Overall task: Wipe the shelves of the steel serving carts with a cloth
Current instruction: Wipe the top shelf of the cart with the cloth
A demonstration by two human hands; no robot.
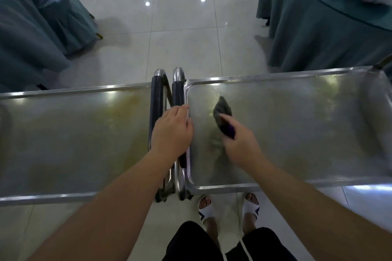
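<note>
Right hand [238,146] fingers around cloth [222,112]

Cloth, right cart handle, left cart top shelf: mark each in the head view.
cloth [222,110]: head view, dark bunched part past the right hand's fingers.
right cart handle [178,93]: head view, black sleeve above the left hand.
left cart top shelf [74,133]: head view, bare steel middle.

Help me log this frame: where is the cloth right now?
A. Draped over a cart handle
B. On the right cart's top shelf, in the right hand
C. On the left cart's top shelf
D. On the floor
B: the right hand holds the dark cloth on the right cart's top shelf, while the left hand rests on the cart handle.
</note>
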